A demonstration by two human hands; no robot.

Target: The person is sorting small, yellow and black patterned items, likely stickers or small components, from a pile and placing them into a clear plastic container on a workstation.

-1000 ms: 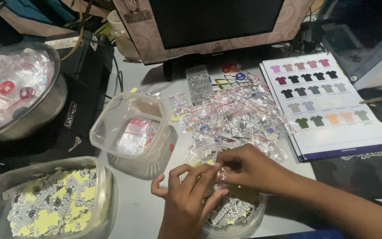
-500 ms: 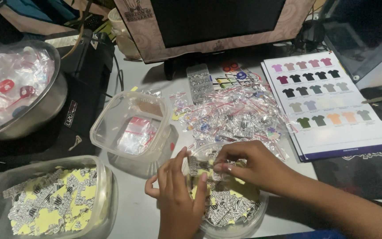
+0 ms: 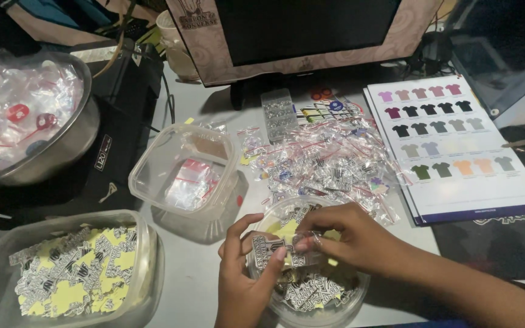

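Observation:
My left hand (image 3: 242, 273) and my right hand (image 3: 350, 235) meet over a round clear tub (image 3: 335, 307) of black-and-white stickers with yellow backing. Between their fingertips they hold a small clear plastic bag (image 3: 296, 246) with one black-and-white sticker (image 3: 268, 248) partly in it. Just beyond the tub lies a heap of small clear zip bags (image 3: 329, 161) with red strips.
A square clear container (image 3: 153, 167) with a few bags stands to the left. A bigger container (image 3: 144, 243) of stickers sits at bottom left. A metal bowl (image 3: 77, 143) of wrapped items is at far left. A shirt colour chart (image 3: 451, 143) lies right; a monitor (image 3: 305, 27) stands behind.
Both hands lifted slightly from inside the round tub and now hold a sticker and a clear bag together above it. The view shifted a little.

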